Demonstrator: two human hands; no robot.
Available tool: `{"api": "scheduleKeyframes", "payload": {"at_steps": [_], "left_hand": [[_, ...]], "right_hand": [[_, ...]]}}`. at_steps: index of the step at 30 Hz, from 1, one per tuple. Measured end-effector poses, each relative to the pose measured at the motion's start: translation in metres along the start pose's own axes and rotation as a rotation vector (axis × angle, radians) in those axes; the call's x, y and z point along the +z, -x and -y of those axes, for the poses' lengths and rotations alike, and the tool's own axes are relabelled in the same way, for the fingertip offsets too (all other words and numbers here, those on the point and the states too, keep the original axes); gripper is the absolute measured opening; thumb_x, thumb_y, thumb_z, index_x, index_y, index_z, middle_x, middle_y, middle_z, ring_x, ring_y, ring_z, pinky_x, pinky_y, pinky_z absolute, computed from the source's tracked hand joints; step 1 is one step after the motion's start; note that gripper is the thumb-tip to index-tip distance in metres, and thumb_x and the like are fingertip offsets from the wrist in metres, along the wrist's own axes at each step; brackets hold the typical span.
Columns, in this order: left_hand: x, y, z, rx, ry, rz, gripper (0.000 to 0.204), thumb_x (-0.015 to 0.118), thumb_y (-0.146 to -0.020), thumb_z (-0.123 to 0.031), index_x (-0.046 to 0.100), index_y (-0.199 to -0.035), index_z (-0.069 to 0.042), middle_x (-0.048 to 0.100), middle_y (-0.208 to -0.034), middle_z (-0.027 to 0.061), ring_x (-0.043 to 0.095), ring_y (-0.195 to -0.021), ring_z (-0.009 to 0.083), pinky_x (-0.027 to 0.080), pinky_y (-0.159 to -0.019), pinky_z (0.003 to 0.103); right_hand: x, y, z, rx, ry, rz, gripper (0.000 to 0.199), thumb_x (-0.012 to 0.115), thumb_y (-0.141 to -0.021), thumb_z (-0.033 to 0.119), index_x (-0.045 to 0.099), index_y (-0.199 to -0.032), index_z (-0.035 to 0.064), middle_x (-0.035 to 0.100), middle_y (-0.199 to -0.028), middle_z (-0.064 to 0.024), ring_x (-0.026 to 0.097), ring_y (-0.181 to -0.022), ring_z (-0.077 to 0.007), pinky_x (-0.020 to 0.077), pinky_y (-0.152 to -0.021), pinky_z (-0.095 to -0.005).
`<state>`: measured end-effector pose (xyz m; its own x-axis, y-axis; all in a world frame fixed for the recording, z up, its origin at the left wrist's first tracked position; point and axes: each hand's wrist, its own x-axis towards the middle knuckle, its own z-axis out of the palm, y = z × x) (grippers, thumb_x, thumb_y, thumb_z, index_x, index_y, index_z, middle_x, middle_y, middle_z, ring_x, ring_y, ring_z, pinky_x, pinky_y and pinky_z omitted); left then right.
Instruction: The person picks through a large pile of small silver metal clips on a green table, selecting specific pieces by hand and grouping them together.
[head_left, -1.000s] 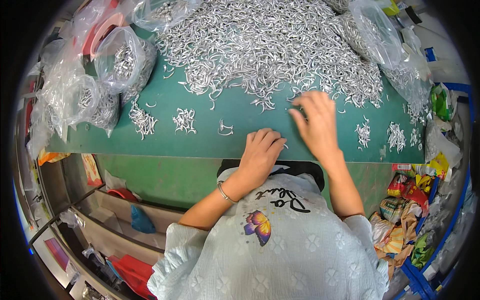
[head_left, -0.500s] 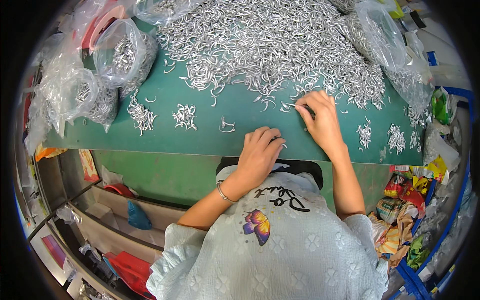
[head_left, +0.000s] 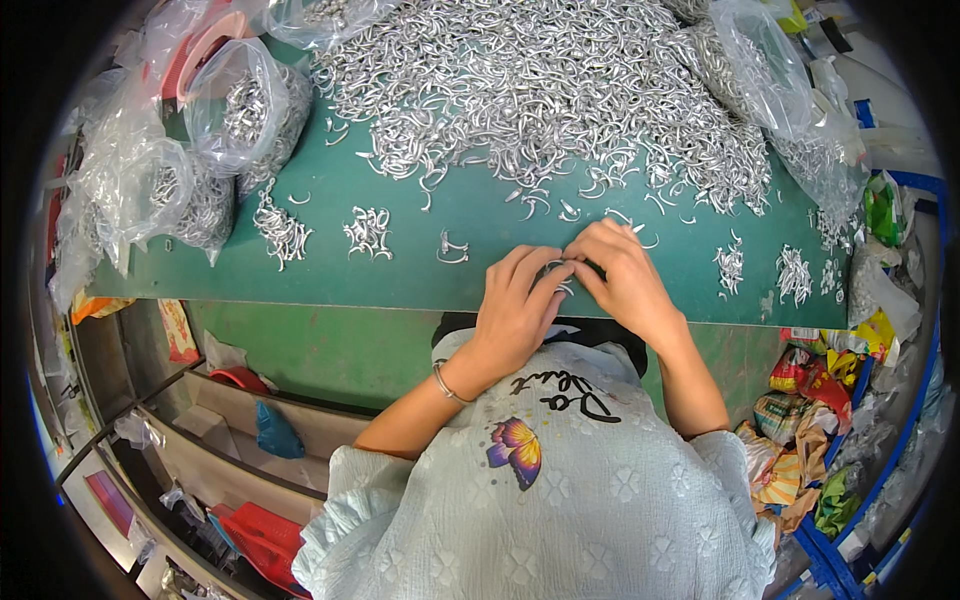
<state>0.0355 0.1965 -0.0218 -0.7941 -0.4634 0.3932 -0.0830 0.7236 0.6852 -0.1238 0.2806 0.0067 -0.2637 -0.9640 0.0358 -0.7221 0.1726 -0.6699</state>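
Observation:
My left hand (head_left: pixel 516 300) rests at the table's near edge, its fingers curled around small curved silver metal pieces (head_left: pixel 566 287) whose ends poke out by the fingertips. Against it comes my right hand (head_left: pixel 622 278), thumb and forefinger pinched on a slim curved metal piece at the left fingertips; the fingers hide most of it. A few loose metal pieces (head_left: pixel 568 211) lie just beyond the right hand. Farther off spreads a big heap of the same curved pieces (head_left: pixel 540 90). Left of my left hand sits a tiny group of pieces (head_left: pixel 453 247).
Small sorted piles lie on the green table (head_left: pixel 330 275): two at left (head_left: pixel 283 232), (head_left: pixel 370 233) and others at right (head_left: pixel 793 275). Clear plastic bags of metal parts (head_left: pixel 250 110) stand at the left, another bag (head_left: pixel 770 75) at the right. Crumpled packaging (head_left: pixel 800 420) fills the lower right.
My right hand has drawn back from the heap's near edge, toward me and left, bringing a metal piece to my left hand. The left hand has stayed almost in place.

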Motion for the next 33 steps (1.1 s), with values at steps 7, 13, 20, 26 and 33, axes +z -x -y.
{"api": "scheduleKeyframes", "payload": {"at_steps": [7, 13, 20, 26, 33], "left_hand": [[0.001, 0.002, 0.006, 0.044, -0.059, 0.183, 0.033, 0.067, -0.079, -0.001, 0.062, -0.112, -0.004, 0.057, -0.112, 0.0085, 0.054, -0.109, 0.0283, 0.039, -0.088, 0.042], [0.002, 0.006, 0.006, 0.022, 0.007, 0.148, 0.029, 0.067, -0.079, -0.001, 0.064, -0.108, -0.003, 0.058, -0.106, 0.0085, 0.054, -0.103, 0.0282, 0.04, -0.084, 0.039], [-0.002, 0.005, 0.006, 0.02, 0.025, 0.158, 0.03, 0.067, -0.079, 0.0, 0.064, -0.108, -0.003, 0.059, -0.104, 0.0084, 0.055, -0.099, 0.0274, 0.04, -0.082, 0.038], [-0.003, 0.004, 0.005, 0.023, 0.017, 0.151, 0.032, 0.067, -0.077, 0.001, 0.065, -0.108, -0.003, 0.059, -0.103, 0.0078, 0.056, -0.097, 0.0272, 0.04, -0.082, 0.038], [0.001, 0.003, 0.002, 0.003, 0.003, 0.159, 0.029, 0.065, -0.077, -0.001, 0.065, -0.107, -0.002, 0.059, -0.103, 0.0081, 0.055, -0.099, 0.0268, 0.039, -0.083, 0.038]], "right_hand": [[0.002, -0.038, -0.008, -0.163, 0.024, -0.247, 0.02, 0.072, -0.078, 0.007, 0.065, -0.095, 0.003, 0.059, -0.098, -0.0079, 0.055, -0.097, -0.0298, 0.0423, -0.085, -0.0402], [-0.005, -0.025, -0.021, -0.086, 0.213, -0.191, 0.017, 0.073, -0.076, 0.009, 0.062, -0.088, 0.0051, 0.057, -0.095, -0.0066, 0.051, -0.092, -0.0282, 0.0389, -0.077, -0.0386], [0.009, -0.035, -0.016, -0.156, 0.211, -0.143, 0.022, 0.073, -0.077, 0.009, 0.061, -0.095, 0.0048, 0.057, -0.098, -0.0084, 0.052, -0.095, -0.0291, 0.0404, -0.083, -0.039], [-0.017, -0.019, -0.033, 0.02, 0.295, -0.288, 0.038, 0.073, -0.081, 0.023, 0.062, -0.113, 0.0063, 0.053, -0.126, -0.0123, 0.047, -0.118, -0.0327, 0.0371, -0.096, -0.0463], [0.017, -0.005, -0.006, -0.032, 0.114, -0.152, 0.049, 0.07, -0.086, 0.023, 0.055, -0.129, 0.0043, 0.042, -0.143, -0.0192, 0.037, -0.133, -0.0403, 0.0276, -0.111, -0.0519]]}}
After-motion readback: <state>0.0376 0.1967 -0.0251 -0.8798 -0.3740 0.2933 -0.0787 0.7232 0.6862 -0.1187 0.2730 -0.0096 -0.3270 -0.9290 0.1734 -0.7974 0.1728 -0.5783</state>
